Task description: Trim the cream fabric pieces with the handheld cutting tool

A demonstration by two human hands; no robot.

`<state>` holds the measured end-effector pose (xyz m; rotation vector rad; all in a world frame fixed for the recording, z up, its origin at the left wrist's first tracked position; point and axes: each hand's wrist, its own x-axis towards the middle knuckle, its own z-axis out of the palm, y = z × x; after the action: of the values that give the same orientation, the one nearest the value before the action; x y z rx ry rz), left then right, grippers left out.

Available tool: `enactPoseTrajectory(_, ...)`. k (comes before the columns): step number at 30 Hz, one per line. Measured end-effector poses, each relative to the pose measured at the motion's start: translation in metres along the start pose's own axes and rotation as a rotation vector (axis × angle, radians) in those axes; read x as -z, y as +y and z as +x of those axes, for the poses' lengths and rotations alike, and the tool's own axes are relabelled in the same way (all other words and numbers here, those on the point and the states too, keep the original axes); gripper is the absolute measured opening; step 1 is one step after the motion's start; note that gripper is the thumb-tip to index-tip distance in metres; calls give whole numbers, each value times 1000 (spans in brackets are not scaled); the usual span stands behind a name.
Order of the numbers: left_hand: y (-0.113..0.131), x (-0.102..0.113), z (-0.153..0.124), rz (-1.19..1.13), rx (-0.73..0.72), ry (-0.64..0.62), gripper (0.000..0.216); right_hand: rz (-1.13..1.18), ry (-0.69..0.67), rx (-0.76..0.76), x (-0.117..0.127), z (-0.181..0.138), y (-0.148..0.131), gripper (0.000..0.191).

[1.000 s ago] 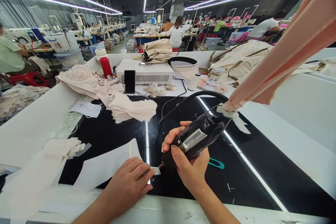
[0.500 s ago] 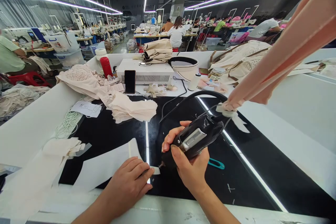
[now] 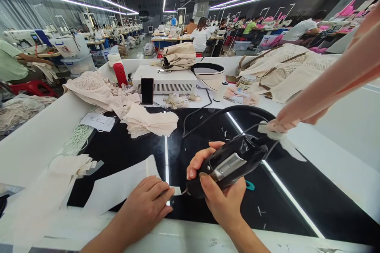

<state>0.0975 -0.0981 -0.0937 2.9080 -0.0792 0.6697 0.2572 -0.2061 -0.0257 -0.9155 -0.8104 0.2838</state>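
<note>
Clasping the black tool (image 3: 227,167), the right hand (image 3: 224,205) edges rightward, tip (image 3: 184,192) beside the pale strip (image 3: 177,191); the left hand (image 3: 148,199) overlies it, grip hidden.

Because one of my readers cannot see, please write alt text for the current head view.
A right hand grips a black handheld tool, its tip close to a pale strip, while the left hand rests on the strip and a white sheet on a black tabletop. Pale fabric pieces and a phone are beyond; people sit farther back.

Both forearms (image 3: 111,231) are bare, as are the fingers (image 3: 162,187).
</note>
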Motion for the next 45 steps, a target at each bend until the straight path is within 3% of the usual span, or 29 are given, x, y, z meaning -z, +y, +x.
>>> enactPoseTrajectory(45, 0, 2, -2, 0, 29, -25, 30, -34, 77, 20, -4, 5, 12, 38)
